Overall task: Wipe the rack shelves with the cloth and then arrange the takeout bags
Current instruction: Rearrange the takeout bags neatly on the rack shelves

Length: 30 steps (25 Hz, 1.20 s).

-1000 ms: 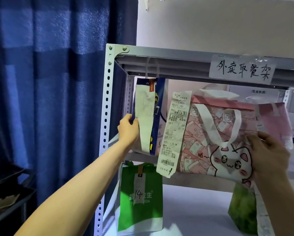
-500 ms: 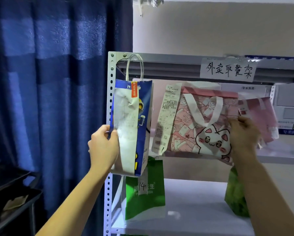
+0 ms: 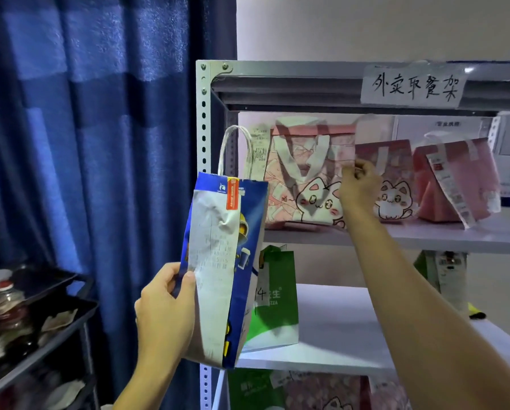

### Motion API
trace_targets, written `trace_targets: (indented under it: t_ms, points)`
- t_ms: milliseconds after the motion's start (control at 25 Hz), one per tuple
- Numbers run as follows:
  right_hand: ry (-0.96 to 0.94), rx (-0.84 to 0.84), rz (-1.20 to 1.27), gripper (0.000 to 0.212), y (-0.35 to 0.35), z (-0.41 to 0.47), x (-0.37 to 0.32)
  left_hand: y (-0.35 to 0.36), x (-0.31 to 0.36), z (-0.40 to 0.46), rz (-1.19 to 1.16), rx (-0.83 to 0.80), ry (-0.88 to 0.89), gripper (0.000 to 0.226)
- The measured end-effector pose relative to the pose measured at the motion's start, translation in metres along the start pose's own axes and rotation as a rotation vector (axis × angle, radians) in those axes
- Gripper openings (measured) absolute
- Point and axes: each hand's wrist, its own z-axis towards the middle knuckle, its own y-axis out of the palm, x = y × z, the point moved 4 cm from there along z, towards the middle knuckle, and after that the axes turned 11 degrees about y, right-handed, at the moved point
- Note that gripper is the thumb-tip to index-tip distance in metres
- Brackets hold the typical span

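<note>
My left hand (image 3: 166, 309) grips a blue paper bag (image 3: 249, 261) with a long receipt on its side, held in front of the rack's left post, off the shelf. A pink cat-print bag (image 3: 304, 184) stands on the upper shelf (image 3: 425, 236), and my right hand (image 3: 358, 184) pinches its right edge. Two more pink bags (image 3: 455, 179) stand to its right on the same shelf. A green-and-white bag (image 3: 277, 297) stands on the middle shelf (image 3: 336, 329). No cloth is in view.
A handwritten paper sign (image 3: 413, 87) is taped to the rack's top beam. Another green bag (image 3: 440, 270) stands at the back of the middle shelf, more bags below. A blue curtain (image 3: 85, 143) hangs at left, with a black cart (image 3: 40, 321) of clutter.
My left hand has pulled the blue bag out from the upper shelf and lowered it toward me. My right hand has set the pink cat bag upright on the shelf and moved to its edge.
</note>
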Motion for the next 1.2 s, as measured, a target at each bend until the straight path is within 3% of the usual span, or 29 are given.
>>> trace_targets:
  t_ms: [400, 600, 1200]
  points:
    - [0.083, -0.316, -0.138, 0.018, 0.057, 0.004, 0.072, 0.043, -0.047, -0.042, 0.075, -0.103, -0.123, 0.011]
    - [0.012, -0.336, -0.208, 0.017, 0.079, 0.021, 0.077, 0.067, -0.063, -0.052, 0.067, -0.120, -0.194, 0.010]
    - [0.145, -0.312, -0.118, 0.017, 0.095, 0.064, 0.112, 0.105, -0.094, -0.058, 0.098, -0.107, -0.255, 0.013]
